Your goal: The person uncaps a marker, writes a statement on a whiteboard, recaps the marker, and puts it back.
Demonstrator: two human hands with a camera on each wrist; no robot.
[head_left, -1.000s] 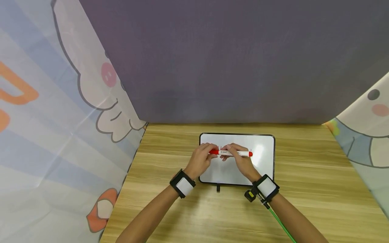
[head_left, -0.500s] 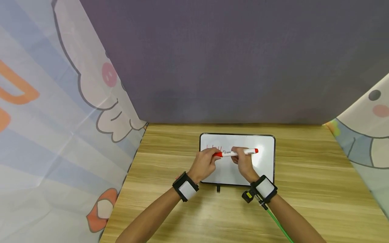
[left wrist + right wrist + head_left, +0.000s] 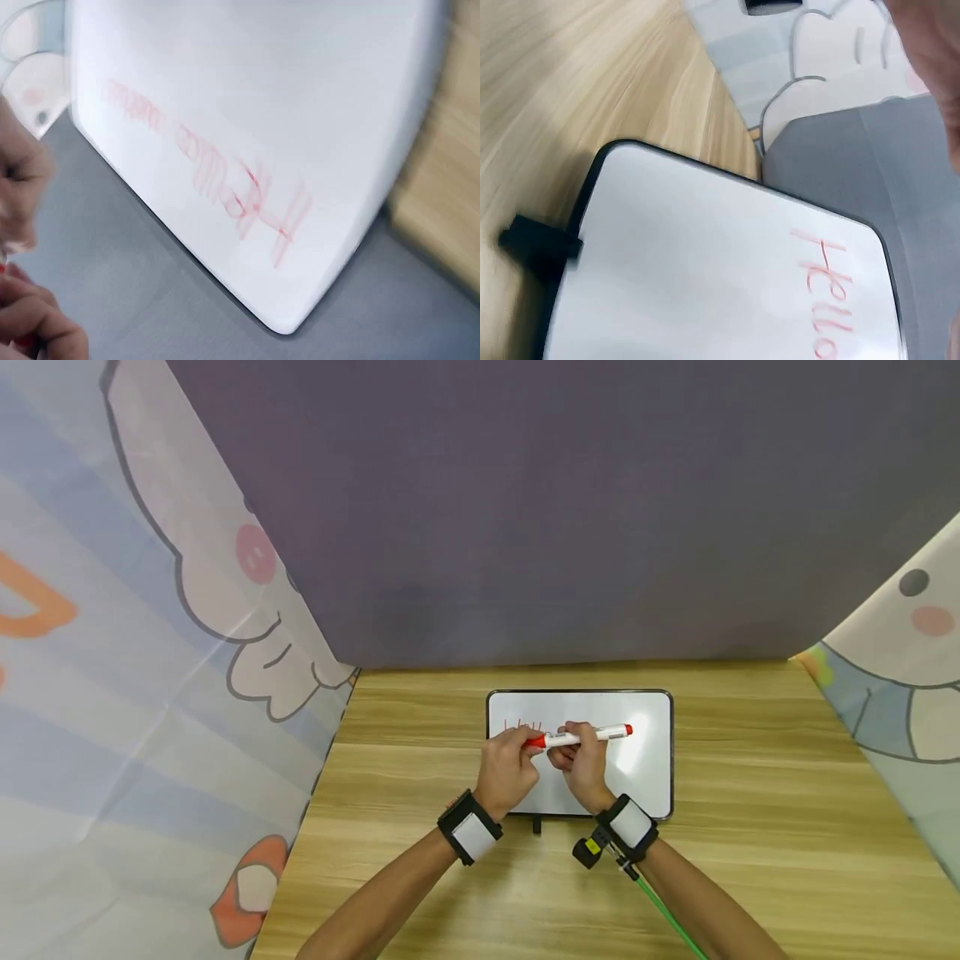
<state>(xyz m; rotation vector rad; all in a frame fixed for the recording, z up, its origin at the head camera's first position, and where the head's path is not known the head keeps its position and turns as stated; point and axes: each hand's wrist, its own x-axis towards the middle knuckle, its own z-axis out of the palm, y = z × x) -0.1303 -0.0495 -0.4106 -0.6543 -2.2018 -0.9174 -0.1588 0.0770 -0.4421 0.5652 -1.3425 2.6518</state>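
Observation:
A white marker [image 3: 613, 732] with a red cap and a red end plug lies level between both hands, over the whiteboard [image 3: 643, 789]. My left hand [image 3: 504, 777] pinches the red cap at its left end. Close beside it, my right hand [image 3: 587, 770] grips the white barrel, thumb along it, and the red plug sticks out to the right. Red handwriting [image 3: 826, 274] reading "Hello" shows on the board in the right wrist view. More red letters follow it in the left wrist view, blurred. In the head view the hands hide most of the writing.
The black-framed board lies on a wood-grain table [image 3: 750, 827]. A small black clip [image 3: 537, 824] sits at its near edge. A grey panel [image 3: 570, 527] rises behind, with cartoon-printed sheets [image 3: 180, 735] at both sides. A green cable [image 3: 667, 914] runs from the right wrist.
The marker has shifted slightly to the right, away from the written marks. My left hand has moved right with the cap; the right hand has changed its hold on the barrel.

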